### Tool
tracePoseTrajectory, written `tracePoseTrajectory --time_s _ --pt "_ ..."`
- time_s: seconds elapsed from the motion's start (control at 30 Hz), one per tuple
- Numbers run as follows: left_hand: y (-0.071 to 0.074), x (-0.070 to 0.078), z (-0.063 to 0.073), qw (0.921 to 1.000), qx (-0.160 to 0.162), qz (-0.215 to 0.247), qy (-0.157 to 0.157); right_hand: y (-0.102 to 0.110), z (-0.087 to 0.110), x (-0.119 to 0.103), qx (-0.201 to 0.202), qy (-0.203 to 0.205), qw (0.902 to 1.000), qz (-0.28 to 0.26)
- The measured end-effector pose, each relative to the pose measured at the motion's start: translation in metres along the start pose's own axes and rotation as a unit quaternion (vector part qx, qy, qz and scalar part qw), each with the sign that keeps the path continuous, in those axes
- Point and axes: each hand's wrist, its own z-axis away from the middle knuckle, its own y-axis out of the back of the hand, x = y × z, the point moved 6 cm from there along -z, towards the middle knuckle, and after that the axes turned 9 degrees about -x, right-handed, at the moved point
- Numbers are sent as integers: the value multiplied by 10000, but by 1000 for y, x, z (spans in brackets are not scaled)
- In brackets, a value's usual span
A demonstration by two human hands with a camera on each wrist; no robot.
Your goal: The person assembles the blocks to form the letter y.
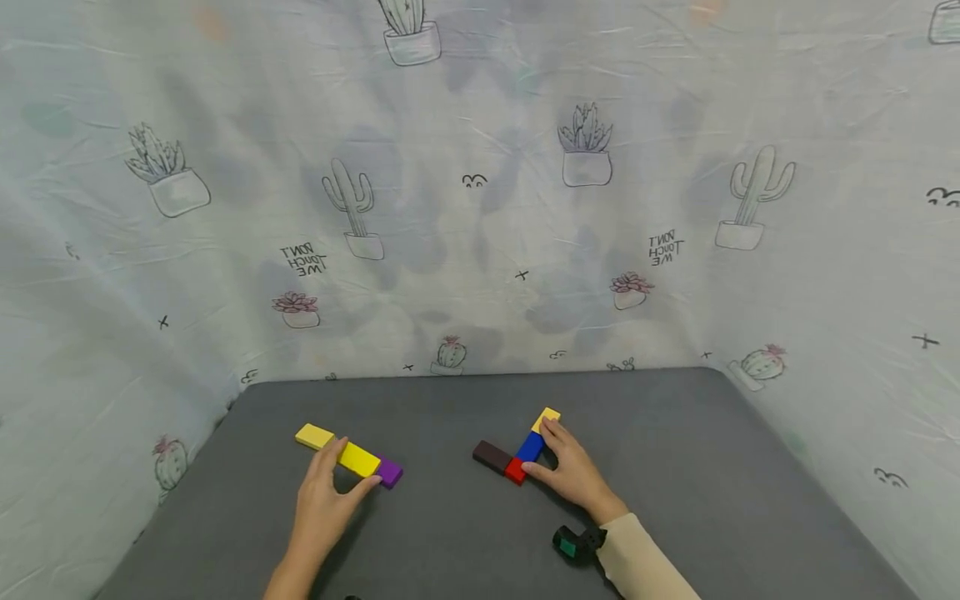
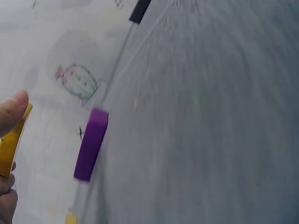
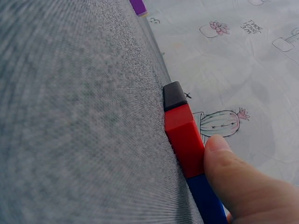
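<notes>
My left hand [image 1: 322, 500] pinches a yellow block [image 1: 358, 459] lengthwise between thumb and fingers. That block lies in line between a paler yellow block [image 1: 314, 436] and a purple block [image 1: 389, 472]. In the left wrist view, the purple block [image 2: 91, 144] stands apart from the fingers. My right hand [image 1: 573, 471] lies along a bent row of blocks. Its thumb touches the red block [image 3: 184, 140] near the seam with the blue block [image 1: 529, 447]; a fingertip reaches the yellow block [image 1: 547, 418] at the far end. A dark brown block [image 1: 492, 457] adjoins the red one.
The blocks are on a dark grey table [image 1: 435, 533]. Pale cloth [image 1: 480, 208] printed with cacti hangs behind and beside it. A black device [image 1: 577, 544] with a green patch sits at the right wrist, by a beige sleeve [image 1: 641, 558].
</notes>
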Motion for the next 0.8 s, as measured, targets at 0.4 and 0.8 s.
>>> tracePoseTrajectory --time_s 0.4,0.8 --pt "-37 35 -23 9984 -346 321 -323 -1 0 -2 5 39 10000 19" --pt "-87 65 -45 9940 -857 558 -400 0 1 -3 13 29 10000 -42"
